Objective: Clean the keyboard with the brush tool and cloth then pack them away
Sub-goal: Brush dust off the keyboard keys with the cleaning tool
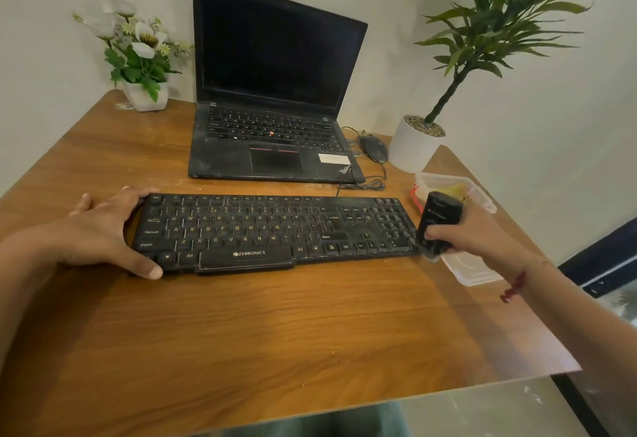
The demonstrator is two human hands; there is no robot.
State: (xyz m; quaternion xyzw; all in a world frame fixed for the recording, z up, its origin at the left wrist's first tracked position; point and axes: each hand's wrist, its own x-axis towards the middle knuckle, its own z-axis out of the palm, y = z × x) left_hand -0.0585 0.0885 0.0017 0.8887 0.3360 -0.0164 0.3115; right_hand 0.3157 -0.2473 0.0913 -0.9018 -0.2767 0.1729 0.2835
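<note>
A dusty black keyboard (275,230) lies across the middle of the wooden table (275,326). My left hand (107,230) grips its left end, thumb on the front edge and fingers over the back corner. My right hand (462,233) holds a black brush tool (437,223) upright at the keyboard's right end, its lower tip down at the front right corner. Behind that hand stands a clear plastic container (479,195) with something yellow inside, perhaps the cloth. A clear lid (472,273) lies under my right wrist.
An open black laptop (272,99) stands behind the keyboard. A wired mouse (374,148) and its cable lie to its right. A white pot with flowers (146,95) sits at the back left, a potted plant (417,147) at the back right. The table's right edge runs close to the container.
</note>
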